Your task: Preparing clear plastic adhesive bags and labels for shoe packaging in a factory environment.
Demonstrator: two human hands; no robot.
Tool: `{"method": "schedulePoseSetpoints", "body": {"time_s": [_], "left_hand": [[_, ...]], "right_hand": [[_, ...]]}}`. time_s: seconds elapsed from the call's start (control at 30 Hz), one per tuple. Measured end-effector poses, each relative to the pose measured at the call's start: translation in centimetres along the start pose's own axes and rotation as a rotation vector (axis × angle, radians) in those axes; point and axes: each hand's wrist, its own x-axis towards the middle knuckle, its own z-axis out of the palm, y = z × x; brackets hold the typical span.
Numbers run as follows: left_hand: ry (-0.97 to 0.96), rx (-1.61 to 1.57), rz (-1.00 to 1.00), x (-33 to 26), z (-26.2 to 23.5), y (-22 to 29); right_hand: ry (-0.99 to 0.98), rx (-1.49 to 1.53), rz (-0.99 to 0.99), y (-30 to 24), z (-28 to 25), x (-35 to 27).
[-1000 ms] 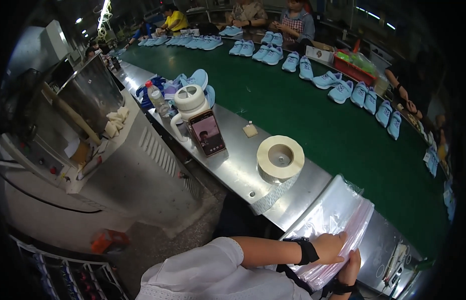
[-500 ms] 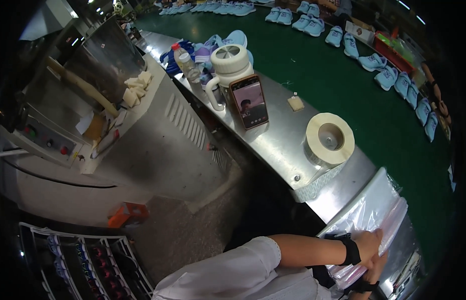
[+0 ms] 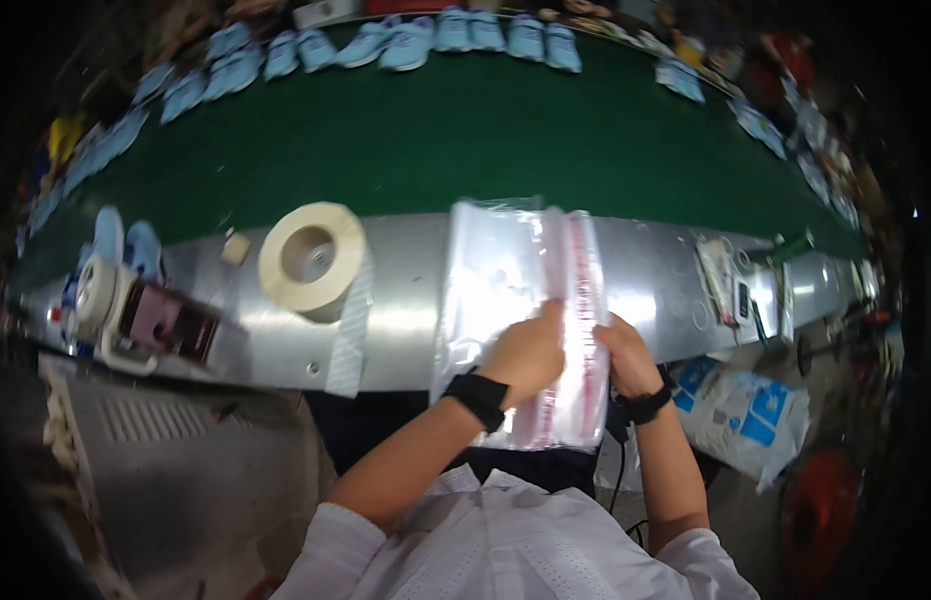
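Observation:
A stack of clear plastic bags (image 3: 490, 270) with pink-marked strips along its right side lies across the metal ledge, its lower end hanging over the near edge. On the middle of the stack is my left hand (image 3: 530, 352), its fingers bent against the film and partly hidden. My right hand (image 3: 630, 358) grips the right edge of the bags, thumb on top and other fingers mostly out of sight. Both wrists wear black bands.
Left of the bags stands a label roll (image 3: 275, 262) with its strip trailing over the edge. A phone (image 3: 170, 320) leans on a white jug (image 3: 97, 295). Beyond the ledge runs a green belt (image 3: 385, 140) with light-blue shoes (image 3: 405, 45) along its far side. Small tools (image 3: 723, 290) lie at right.
My view has swung from the left to face the ledge, so the bags and both hands now sit mid-picture. My hands, close together before, are now apart on the bags.

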Motion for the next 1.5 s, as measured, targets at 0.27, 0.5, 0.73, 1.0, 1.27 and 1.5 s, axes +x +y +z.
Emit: {"method": "schedulePoseSetpoints", "body": {"time_s": [0.27,0.5,0.73,1.0,1.27,1.5], "left_hand": [[0.129,-0.336,0.034,-1.1,0.1,-0.7],[0.146,0.286,0.142,-1.1,1.9,1.8],[0.152,0.367,0.010,-0.2,2.1,3.6],[0.227,0.054,0.152,0.3,0.9,0.8],[0.335,0.257,0.094,0.3,1.9,2.8],[0.203,0.113,-0.032,1.7,0.3,0.8]], "right_hand": [[0.013,0.007,0.042,-1.7,-0.6,-1.4],[0.084,-0.136,-0.034,-0.3,0.4,-0.3],[0.086,-0.075,-0.081,-1.0,0.6,-0.5],[-0.174,0.007,0.064,-1.3,-1.6,-1.1],[0.082,-0.264,-0.050,-1.0,1.2,-0.7],[-0.291,-0.025,0.000,-0.9,-2.2,-1.1]]}}
